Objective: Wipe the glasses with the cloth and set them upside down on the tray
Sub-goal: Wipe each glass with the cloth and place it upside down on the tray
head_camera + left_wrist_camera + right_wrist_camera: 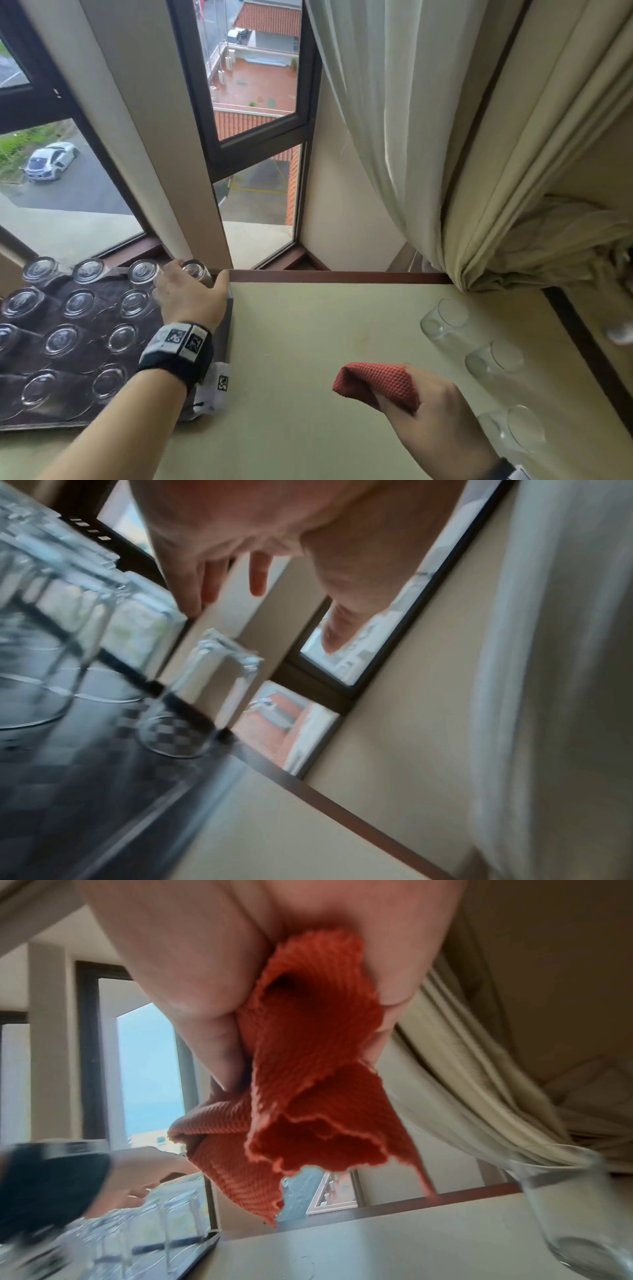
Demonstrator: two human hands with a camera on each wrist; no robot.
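On the table (291,342), the tray (228,308) sits at left, rows of glasses (78,303) upside down on it. My left hand (190,298) hovers over its far right corner, just above the last glass (196,269). Three glasses (493,358) stand upright at right; my right hand (435,418) holds the cloth (380,382) near them.

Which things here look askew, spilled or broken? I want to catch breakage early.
Nothing stands out. The glasses on the tray stand upside down in rows, none tipped or cracked as far as the blur allows. The three upright glasses on the table are intact, and the right hand holds the cloth.
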